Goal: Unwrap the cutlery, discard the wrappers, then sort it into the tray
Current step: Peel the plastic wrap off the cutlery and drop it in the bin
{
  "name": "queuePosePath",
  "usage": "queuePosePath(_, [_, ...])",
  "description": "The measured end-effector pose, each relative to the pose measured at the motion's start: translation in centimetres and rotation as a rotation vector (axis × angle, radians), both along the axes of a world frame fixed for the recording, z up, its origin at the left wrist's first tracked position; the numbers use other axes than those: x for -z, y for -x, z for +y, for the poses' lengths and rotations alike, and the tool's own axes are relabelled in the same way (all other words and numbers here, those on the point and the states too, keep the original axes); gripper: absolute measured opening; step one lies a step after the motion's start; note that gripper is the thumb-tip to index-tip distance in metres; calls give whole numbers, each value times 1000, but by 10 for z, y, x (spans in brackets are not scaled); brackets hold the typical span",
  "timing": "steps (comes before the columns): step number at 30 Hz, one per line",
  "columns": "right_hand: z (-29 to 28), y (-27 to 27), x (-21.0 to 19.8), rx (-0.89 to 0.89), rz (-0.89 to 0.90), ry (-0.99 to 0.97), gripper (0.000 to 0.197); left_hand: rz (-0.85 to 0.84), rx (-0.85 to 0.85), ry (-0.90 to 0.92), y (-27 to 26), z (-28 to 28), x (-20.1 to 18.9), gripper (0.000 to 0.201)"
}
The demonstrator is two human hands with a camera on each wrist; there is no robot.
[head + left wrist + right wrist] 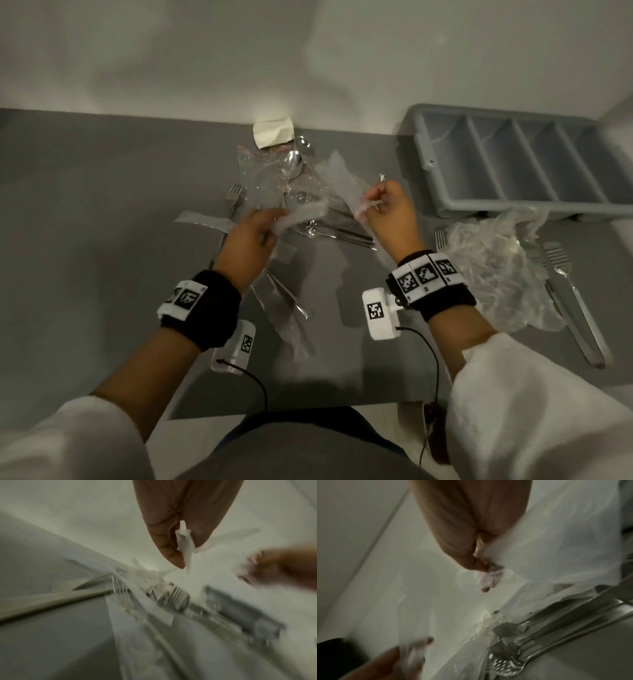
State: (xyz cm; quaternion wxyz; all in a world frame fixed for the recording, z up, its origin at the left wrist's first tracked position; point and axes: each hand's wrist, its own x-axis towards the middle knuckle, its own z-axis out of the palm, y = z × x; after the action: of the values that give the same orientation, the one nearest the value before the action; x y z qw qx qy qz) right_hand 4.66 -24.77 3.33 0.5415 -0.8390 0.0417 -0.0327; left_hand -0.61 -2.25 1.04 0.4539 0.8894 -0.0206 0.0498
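Both hands are raised over a heap of steel cutlery (329, 230) in the middle of the grey table (102, 240). My left hand (274, 226) pinches a narrow clear wrapper strip (303, 215), seen in the left wrist view as a pale strip (185, 546) between thumb and fingers (163, 543). My right hand (371, 204) pinches a wider clear plastic wrapper (337, 181), which fills the right wrist view as a sheet (556, 540). Whether the two pieces are joined I cannot tell. The grey divided tray (513, 164) stands at the back right.
A crumpled wrapper pile (493, 270) lies right of my right wrist, with bare forks (565, 281) beside it. A wrapped piece (287, 308) lies near my left wrist. A fork (234, 198), spoons (294, 161) and a white paper (274, 132) lie behind.
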Motion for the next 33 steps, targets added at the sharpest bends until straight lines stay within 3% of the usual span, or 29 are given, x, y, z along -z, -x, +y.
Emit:
queuePosePath(3, [15, 34, -10, -157, 10, 103, 48, -139, -242, 222, 12, 23, -21, 41])
queuePosePath(7, [66, 78, 2, -446, 161, 257, 23, -165, -413, 334, 31, 61, -26, 46])
queuePosePath(10, [95, 100, 26, -681, 306, 509, 67, -108, -443, 278, 47, 78, -18, 45])
queuePosePath(12, [110, 112, 38, -774, 340, 720, 81, -107, -467, 271, 56, 84, -16, 42])
queuePosePath(15, [119, 117, 54, -744, 362, 773, 73, -87, -516, 352, 67, 88, -16, 42])
queuePosePath(20, [109, 124, 70, -728, 191, 859, 16, -53, -519, 565, 77, 79, -16, 39])
queuePosePath(21, [106, 126, 75, -695, 143, 830, 14, -61, -497, 591, 77, 74, -15, 38])
queuePosePath(25, [105, 134, 70, -642, 215, 715, 29, -50, -395, 627, 73, 60, -14, 39])
queuePosePath(28, [103, 134, 70, -628, 296, 526, 27, -12, -373, 596, 64, 50, -17, 36])
queuePosePath(33, [103, 140, 72, -475, 362, 479, 31, 36, -285, 458, 46, 45, -22, 29])
